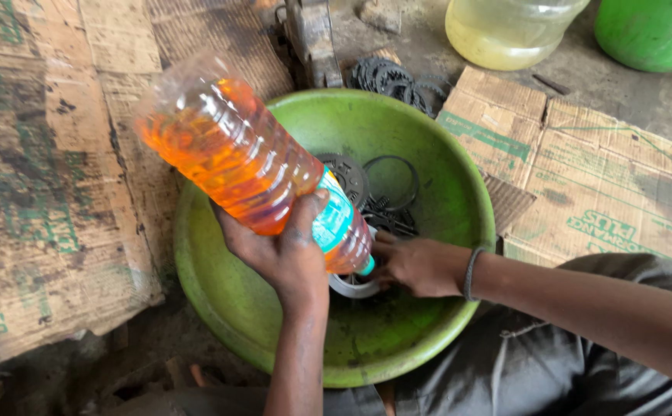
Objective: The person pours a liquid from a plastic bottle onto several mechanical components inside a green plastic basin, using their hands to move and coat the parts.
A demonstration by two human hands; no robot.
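Soft, even daylight is filling the scene, bright enough to show every surface without harsh shadows. The orange liquid in the bottle (232,150) is glowing as light is passing through it, and small glints are showing on its plastic. The green basin (444,162) is shining faintly along its inner wall, with a dim patch lying under the hands. The picture is staying mostly sharp, softening slightly toward the corners.
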